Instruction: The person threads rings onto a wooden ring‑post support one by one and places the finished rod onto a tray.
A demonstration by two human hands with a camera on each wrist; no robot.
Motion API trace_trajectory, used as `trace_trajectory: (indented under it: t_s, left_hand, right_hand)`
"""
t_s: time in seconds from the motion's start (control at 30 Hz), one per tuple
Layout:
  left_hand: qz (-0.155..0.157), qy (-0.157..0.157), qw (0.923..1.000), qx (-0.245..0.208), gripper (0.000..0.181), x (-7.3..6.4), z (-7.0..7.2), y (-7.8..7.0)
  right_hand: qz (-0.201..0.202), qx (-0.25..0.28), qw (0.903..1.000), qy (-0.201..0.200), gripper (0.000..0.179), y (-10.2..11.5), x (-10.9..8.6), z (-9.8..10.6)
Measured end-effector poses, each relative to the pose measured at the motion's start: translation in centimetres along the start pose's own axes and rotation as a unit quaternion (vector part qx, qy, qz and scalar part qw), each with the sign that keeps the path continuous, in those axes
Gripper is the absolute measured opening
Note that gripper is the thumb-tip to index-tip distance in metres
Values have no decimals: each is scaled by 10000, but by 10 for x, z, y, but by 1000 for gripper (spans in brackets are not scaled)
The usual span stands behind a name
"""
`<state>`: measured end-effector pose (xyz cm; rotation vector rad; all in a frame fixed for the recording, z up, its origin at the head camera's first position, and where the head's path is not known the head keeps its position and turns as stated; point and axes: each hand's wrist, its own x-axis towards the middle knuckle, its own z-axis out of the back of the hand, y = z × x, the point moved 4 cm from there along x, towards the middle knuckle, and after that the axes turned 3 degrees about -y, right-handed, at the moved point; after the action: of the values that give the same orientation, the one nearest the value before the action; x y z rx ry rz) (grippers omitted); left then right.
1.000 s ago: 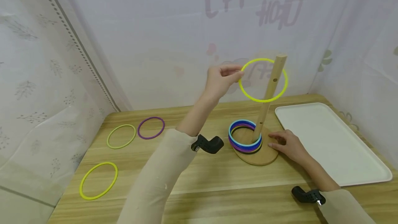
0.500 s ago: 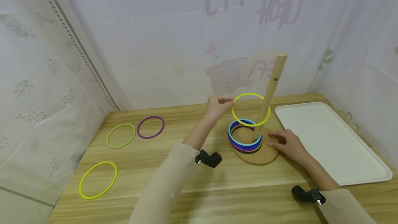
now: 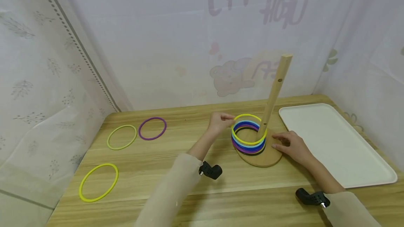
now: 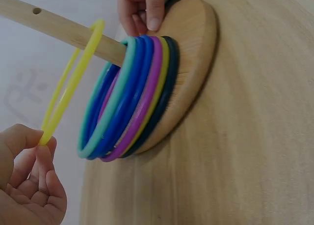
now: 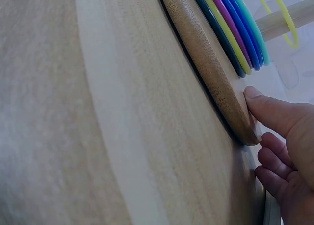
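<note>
My left hand (image 3: 219,122) pinches a yellow ring (image 4: 73,84) between thumb and fingertips at its left side. The ring encircles the wooden pole (image 3: 276,87) of a ring-toss stand, low down and just above a stack of rings. That stack (image 5: 234,28) sits around the pole: light blue on top, then blue, purple, yellow and a dark one lowest. My right hand (image 3: 293,147) holds the right edge of the round wooden base (image 3: 268,159). In the right wrist view its thumb (image 5: 267,107) lies on the base's upper face, with the other fingers curled at the rim.
On the left of the wooden table lie three loose rings: a lime one (image 3: 121,149), a purple one (image 3: 152,139) and a yellow one (image 3: 91,200). A white tray (image 3: 334,143) lies at the right, beside and under the right forearm. A printed curtain (image 3: 157,62) hangs behind the table.
The left hand has lowered the yellow ring down along the pole, from near its top to just over the stack. The right hand stays at the base's edge.
</note>
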<state>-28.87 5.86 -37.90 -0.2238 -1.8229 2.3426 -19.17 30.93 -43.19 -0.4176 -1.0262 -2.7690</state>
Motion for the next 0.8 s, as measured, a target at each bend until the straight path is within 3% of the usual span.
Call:
trace_trajectory:
  t_s: [0.4,0.63,0.8]
  left_hand:
    - [-309,-212,9968,707,10,-1,-5,11]
    - [-522,-193,9948,856,10,0,-7,15]
    - [-482,-196,9945,906,9,1,-7,18]
  right_hand:
    - [-22,28,10000,-9,34,0,-1,-1]
    - [37,26,10000,-40,34,-1,-1,-1]
    - [44,24,10000,-47,34,-2,-1,-2]
